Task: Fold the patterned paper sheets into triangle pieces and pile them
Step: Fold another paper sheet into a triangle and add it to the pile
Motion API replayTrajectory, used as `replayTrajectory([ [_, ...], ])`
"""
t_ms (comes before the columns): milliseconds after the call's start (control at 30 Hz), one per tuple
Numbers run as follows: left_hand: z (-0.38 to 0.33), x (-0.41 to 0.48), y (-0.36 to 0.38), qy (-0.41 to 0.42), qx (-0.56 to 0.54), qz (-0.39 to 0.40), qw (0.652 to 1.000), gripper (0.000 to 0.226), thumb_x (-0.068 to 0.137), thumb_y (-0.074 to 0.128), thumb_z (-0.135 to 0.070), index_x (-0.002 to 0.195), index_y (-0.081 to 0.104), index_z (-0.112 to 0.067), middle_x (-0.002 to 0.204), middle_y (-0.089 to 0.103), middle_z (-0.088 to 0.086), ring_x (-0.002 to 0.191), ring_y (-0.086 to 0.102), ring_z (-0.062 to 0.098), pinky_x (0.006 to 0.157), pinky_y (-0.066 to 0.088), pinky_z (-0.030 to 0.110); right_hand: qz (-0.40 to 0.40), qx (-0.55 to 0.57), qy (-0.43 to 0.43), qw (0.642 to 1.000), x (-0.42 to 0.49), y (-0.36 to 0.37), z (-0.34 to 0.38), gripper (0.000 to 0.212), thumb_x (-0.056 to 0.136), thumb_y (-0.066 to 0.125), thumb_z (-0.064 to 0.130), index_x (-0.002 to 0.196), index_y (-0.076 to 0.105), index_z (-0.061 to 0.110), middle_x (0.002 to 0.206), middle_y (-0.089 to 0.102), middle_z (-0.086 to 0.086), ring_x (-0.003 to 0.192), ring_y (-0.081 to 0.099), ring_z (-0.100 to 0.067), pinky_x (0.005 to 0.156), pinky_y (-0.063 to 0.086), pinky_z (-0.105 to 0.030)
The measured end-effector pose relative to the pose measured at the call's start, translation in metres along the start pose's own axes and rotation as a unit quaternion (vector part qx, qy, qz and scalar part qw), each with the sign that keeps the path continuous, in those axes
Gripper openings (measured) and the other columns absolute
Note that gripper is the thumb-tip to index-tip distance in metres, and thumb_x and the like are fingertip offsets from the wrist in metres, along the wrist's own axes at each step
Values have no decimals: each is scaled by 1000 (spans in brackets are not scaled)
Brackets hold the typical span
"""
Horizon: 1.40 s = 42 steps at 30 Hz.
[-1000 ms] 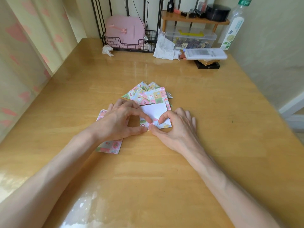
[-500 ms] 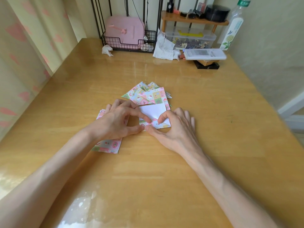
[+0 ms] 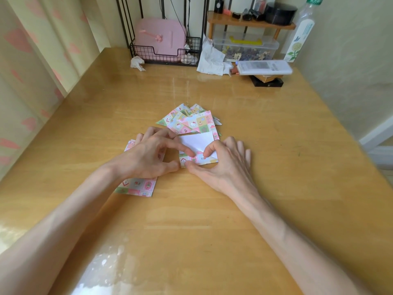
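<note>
Index fingertips being pressed on turned-up lower strip of patterned sheet, thumbs at its lower edge: edge being pinched by left hand and right hand, fingers curled. Sheet being held white side up on table, frame centre. Triangle pile just above, touching. Unfolded stack partly under left hand.

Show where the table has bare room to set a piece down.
Bare table lies right of the right hand, out to the right edge; between the triangle pile and the wire basket; and along the near edge. Crowded: the centre, where the left hand and right hand pinch the half-folded sheet beside the flat sheets.
</note>
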State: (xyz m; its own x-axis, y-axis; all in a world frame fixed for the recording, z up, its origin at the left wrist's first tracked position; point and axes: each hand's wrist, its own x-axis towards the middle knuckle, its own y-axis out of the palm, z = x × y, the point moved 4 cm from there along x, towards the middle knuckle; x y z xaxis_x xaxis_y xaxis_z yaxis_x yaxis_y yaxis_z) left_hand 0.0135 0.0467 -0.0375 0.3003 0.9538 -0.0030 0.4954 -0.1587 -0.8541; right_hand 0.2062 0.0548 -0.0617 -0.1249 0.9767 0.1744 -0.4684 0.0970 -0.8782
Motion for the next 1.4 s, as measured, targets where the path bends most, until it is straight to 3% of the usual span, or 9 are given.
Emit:
replayTrajectory([
  [233,0,1,1,9,-19,-1,1000,55,87,65,-13,108,66,-64,112,47,-31,115,30,6,86,17,27,-5,-11,3,1000,0,1,0,62,60,63,90,90,55,37,99,43,15,105,40,-14,91,30,-34],
  [767,6,-1,2,28,-1,3,1000,42,83,73,-40,113,62,-68,117,46,-29,121,31,2,94,19,29,-18,-36,2,999,-4,1,8,64,58,57,92,92,51,38,97,41,13,102,38,-16,89,31,-36],
  [900,7,1,4,28,6,-4,1000,42,84,74,-37,111,63,-68,115,46,-30,118,31,-2,90,19,28,23,29,-1,999,1,-3,-3,51,70,67,82,92,58,36,100,43,16,108,40,-12,93,28,-33],
  [1000,6,3,6,29,6,-32,999,28,81,70,-61,108,64,-67,113,49,-27,117,35,4,91,21,21,29,42,-17,999,1,-6,-5,42,76,70,73,93,58,37,102,44,15,109,41,-11,92,27,-32],
  [1067,6,4,7,27,6,-56,998,31,76,61,-75,104,67,-64,111,50,-25,116,35,4,90,23,22,26,34,-22,999,0,-7,-5,42,76,70,73,94,57,37,102,45,15,108,41,-11,92,28,-33],
  [1167,4,5,9,32,8,-67,997,33,74,62,-75,102,70,-60,110,49,-23,114,35,4,88,23,30,34,28,-19,999,2,-6,-3,42,76,70,73,93,57,37,101,44,16,107,40,-11,93,28,-33],
  [1400,4,6,8,26,4,-62,998,30,73,66,-72,100,70,-59,110,49,-24,115,34,4,89,24,31,72,80,-18,994,8,-10,-11,26,82,74,59,92,63,38,91,40,20,108,42,-11,92,26,-32],
])
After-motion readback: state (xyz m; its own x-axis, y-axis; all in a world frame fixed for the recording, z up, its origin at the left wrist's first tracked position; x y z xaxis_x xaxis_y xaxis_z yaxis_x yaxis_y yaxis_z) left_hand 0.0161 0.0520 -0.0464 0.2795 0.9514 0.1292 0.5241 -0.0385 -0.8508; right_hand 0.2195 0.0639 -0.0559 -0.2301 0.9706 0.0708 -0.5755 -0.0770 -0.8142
